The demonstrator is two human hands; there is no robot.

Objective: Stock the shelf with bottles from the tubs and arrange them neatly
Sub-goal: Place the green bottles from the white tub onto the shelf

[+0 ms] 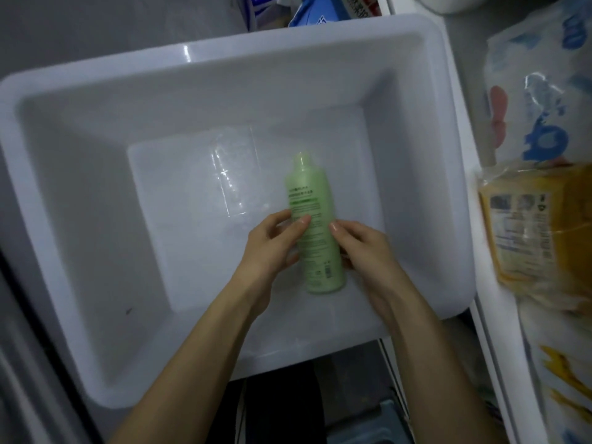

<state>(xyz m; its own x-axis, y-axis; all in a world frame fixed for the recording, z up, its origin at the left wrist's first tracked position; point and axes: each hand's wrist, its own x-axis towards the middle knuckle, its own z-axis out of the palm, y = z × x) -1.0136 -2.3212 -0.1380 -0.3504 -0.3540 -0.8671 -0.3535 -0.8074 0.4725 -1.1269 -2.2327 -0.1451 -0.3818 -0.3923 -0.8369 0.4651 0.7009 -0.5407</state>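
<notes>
A pale green bottle [312, 200] with printed text lies in a big white plastic tub [96, 238], its cap end pointing away from me. My left hand [272, 245] grips the bottle's left side, thumb and fingers curled over the label. My right hand [362, 248] holds its right side, fingers wrapped around the lower body. Both hands are down inside the tub, and no other bottle is in it.
A clear flat plastic sheet [234, 174] lies on the tub's floor left of the bottle. Packaged goods in plastic wrap [531, 219] fill the shelf on the right. Blue and white packs [317, 11] sit beyond the tub's far rim.
</notes>
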